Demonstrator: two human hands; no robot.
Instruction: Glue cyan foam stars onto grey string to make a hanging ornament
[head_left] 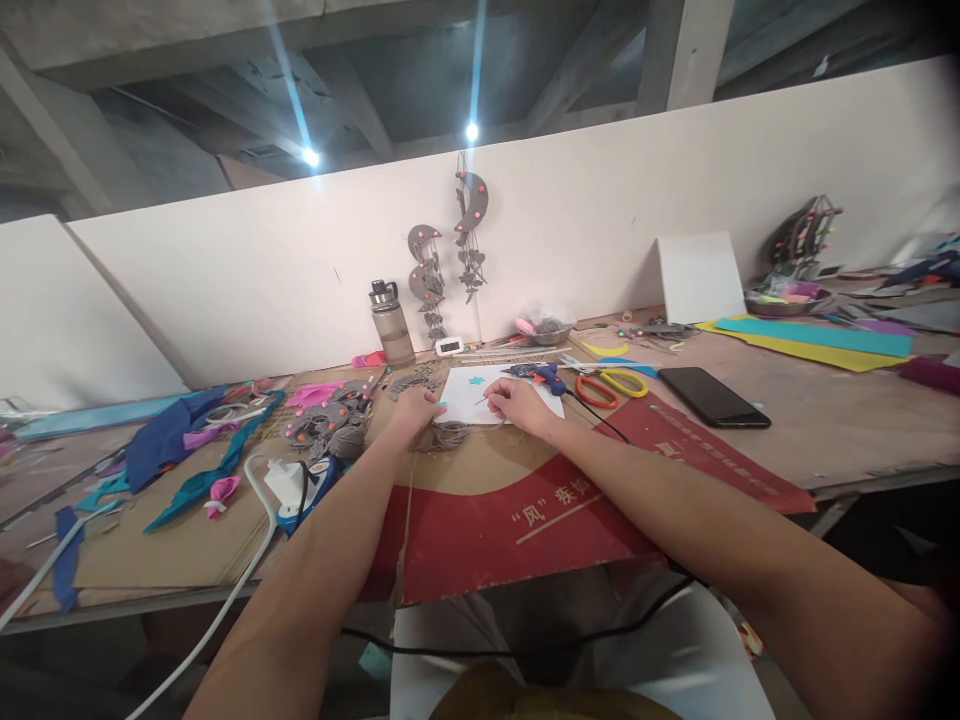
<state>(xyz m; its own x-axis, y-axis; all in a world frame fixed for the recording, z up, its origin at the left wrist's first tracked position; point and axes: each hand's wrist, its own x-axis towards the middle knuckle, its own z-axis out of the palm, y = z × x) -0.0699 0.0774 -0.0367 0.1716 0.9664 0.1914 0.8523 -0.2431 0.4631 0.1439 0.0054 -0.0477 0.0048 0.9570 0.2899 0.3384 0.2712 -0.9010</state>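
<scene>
Hands (517, 403) lie apart, teal cutout (476, 380) between and slightly beyond.

Cut-out (476, 380) on paper (460, 388), scissors (603, 378) right, phone (713, 397) farther right

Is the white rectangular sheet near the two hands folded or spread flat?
Spread flat: the white rectangular sheet shows no visible fold.

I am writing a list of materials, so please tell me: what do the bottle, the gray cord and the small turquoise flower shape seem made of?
Bottle: probably glossy tinted plastic; its body looks see-through.
Gray cord: seemingly matte yarn, lying in soft, thin loops.
Turquoise flower shape: perhaps matte felt or foam, flat and evenly coloured; too small to tell.
</scene>
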